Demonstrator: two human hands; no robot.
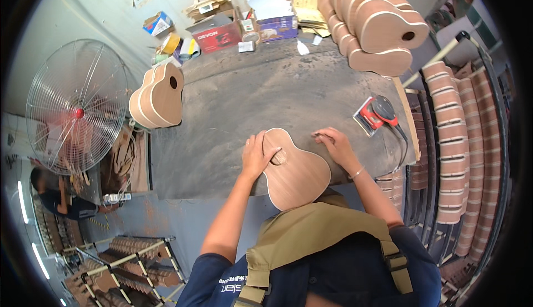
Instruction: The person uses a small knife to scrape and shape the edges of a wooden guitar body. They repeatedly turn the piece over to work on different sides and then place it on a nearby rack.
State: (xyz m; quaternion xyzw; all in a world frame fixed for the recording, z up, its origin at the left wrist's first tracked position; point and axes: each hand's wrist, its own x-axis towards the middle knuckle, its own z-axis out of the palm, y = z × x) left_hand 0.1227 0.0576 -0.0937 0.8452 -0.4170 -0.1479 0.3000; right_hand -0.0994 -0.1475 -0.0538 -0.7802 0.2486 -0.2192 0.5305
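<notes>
A bare wooden ukulele body with a pale edge strip and a round sound hole lies at the table's near edge, its lower end against my apron. My left hand grips its far left side, thumb over the top beside the sound hole and fingers along the rim. To the right of the body, just off it, my right hand is closed in a pinch. A small dark piece shows at its fingertips, too small to name. A red and black power sander sits on the table further right, its cord trailing toward me.
More bodies stand at the table's left and in a stack at the far right. Boxes and tape rolls line the back. A large fan is at left, a loaded rack at right. Another person works far left.
</notes>
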